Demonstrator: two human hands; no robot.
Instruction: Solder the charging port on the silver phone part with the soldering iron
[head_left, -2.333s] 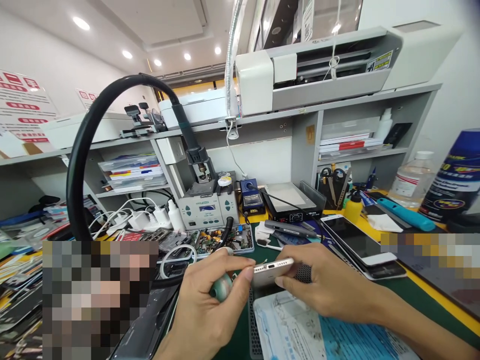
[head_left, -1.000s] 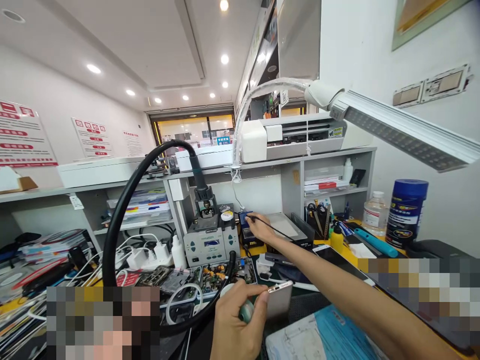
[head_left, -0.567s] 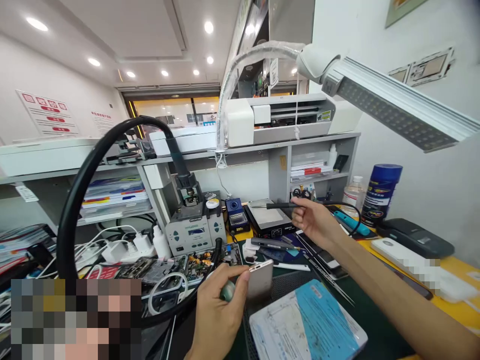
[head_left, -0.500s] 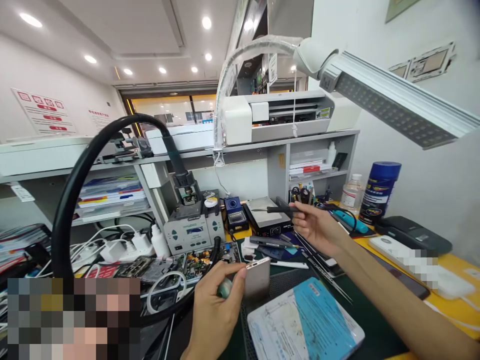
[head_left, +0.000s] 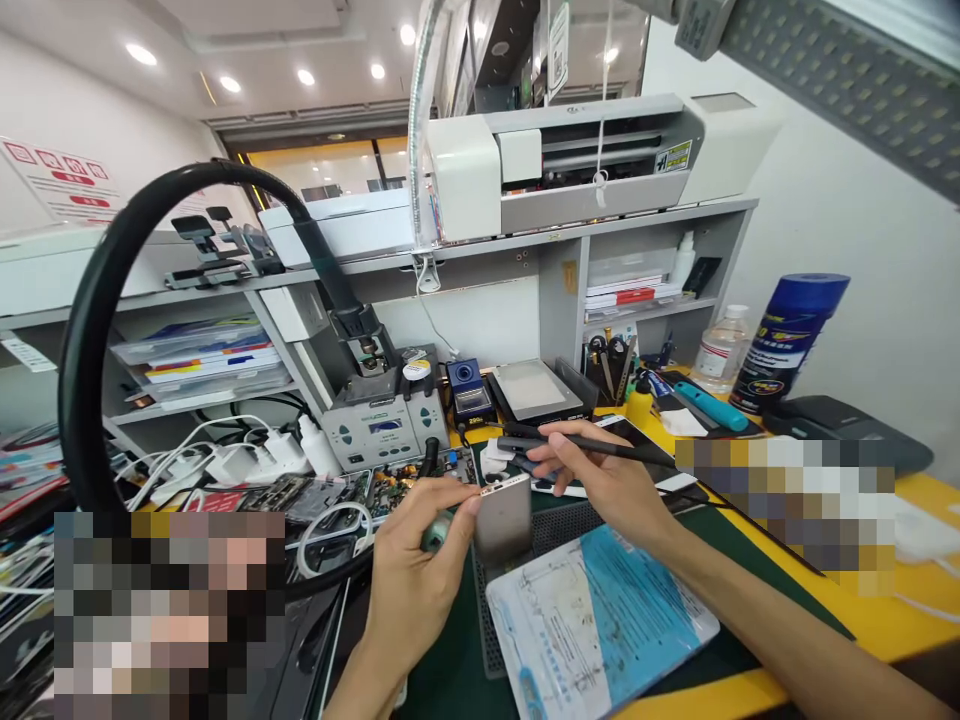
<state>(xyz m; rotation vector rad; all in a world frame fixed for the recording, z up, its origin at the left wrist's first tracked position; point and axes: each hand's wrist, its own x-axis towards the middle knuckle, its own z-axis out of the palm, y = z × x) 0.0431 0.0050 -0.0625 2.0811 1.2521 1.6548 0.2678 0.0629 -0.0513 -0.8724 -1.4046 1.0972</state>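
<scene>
My left hand [head_left: 416, 570] is closed on a smartphone [head_left: 504, 525]. The phone stands on end, its edge with the charging port and small holes facing up. A round greenish thing [head_left: 436, 532] shows between my thumb and fingers; I cannot make out what it is. My right hand [head_left: 600, 485] is closed around a slim black pen-shaped tool [head_left: 630, 450], held nearly level above and right of the phone. The tool's tip is hard to make out. Beneath both hands lies a white and blue box [head_left: 600, 625] with printed text, on a dark perforated mat [head_left: 491, 630].
A grey rework station [head_left: 382, 430] with a thick black hose [head_left: 82, 330] arches at the left. Behind stand a small blue device [head_left: 469, 390] and a flat plate heater [head_left: 536, 390]. A blue-capped spray can [head_left: 791, 340] stands right. Circuit boards and white cables crowd the left.
My right hand has come down and nearer the phone, with the black tool in it. My left hand still holds the phone. The camera view has tilted downward.
</scene>
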